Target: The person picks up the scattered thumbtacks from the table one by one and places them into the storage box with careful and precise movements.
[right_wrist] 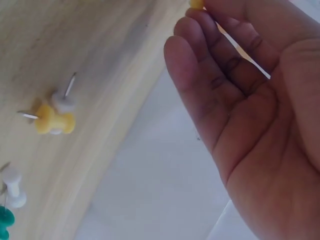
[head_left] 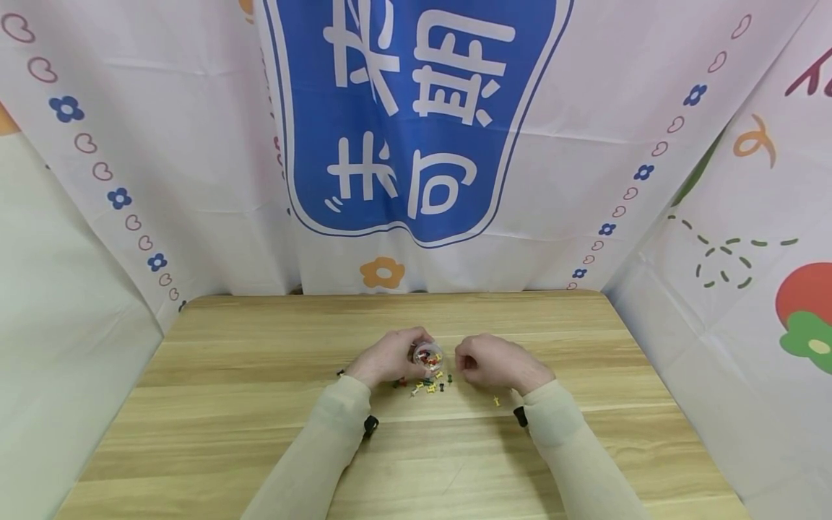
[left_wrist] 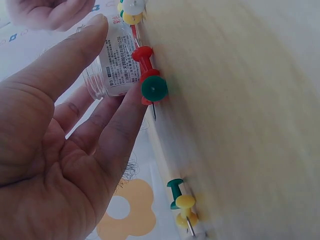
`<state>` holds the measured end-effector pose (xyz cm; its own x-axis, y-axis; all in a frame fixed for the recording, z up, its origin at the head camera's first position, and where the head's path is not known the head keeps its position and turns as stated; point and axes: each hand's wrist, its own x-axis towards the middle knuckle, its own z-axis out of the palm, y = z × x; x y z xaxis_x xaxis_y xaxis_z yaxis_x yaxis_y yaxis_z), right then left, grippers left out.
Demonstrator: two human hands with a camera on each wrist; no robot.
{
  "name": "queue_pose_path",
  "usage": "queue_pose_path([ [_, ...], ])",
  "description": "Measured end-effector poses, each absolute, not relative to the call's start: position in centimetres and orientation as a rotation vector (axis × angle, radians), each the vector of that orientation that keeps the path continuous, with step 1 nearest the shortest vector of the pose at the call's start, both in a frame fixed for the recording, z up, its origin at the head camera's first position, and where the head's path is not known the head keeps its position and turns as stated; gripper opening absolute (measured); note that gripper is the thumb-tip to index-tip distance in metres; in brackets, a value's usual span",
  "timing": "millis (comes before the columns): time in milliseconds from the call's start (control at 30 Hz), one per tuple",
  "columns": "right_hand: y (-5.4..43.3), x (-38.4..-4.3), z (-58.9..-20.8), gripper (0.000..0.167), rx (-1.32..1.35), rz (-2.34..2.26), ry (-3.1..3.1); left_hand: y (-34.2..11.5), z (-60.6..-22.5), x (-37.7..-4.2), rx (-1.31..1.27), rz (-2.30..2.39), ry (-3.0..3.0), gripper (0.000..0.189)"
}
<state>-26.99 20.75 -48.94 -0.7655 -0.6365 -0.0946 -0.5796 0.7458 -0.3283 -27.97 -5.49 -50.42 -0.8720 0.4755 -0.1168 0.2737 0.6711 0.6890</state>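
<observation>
My left hand (head_left: 388, 355) holds a small clear plastic jar (head_left: 419, 349), thumb on one side and fingers on the other. Inside lie several push pins, red and yellow among them. The left wrist view shows a printed label (left_wrist: 122, 60) on the jar's wall, with a red push pin (left_wrist: 143, 60) and a green push pin (left_wrist: 154, 88) close beside it on the table. To the right of the jar, my right hand (head_left: 497, 362) pinches a yellow push pin (right_wrist: 196, 4) at its fingertips; only a bit of that pin shows at the frame's top edge.
Several loose push pins (head_left: 432, 388) in yellow, white, green and black lie on the wooden table (head_left: 260, 433) in front of the jar. One yellow pin (head_left: 497, 401) lies apart, near the right wrist. A printed cloth (head_left: 214, 180) hangs behind the table's back edge.
</observation>
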Motion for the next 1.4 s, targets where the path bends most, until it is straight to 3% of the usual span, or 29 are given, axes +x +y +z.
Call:
queue_pose_path([
  [600,18.7,-26.2,-48.0,0.004,-1.078,-0.469,2.905,-5.6,-50.6,-28.0,0.600,1.009,2.583,0.047],
  [1400,17.4,-25.9,-49.1,0.011,-1.023,-0.471,2.954,-5.6,-50.6,-28.1,0.607,0.989,2.591,0.048],
])
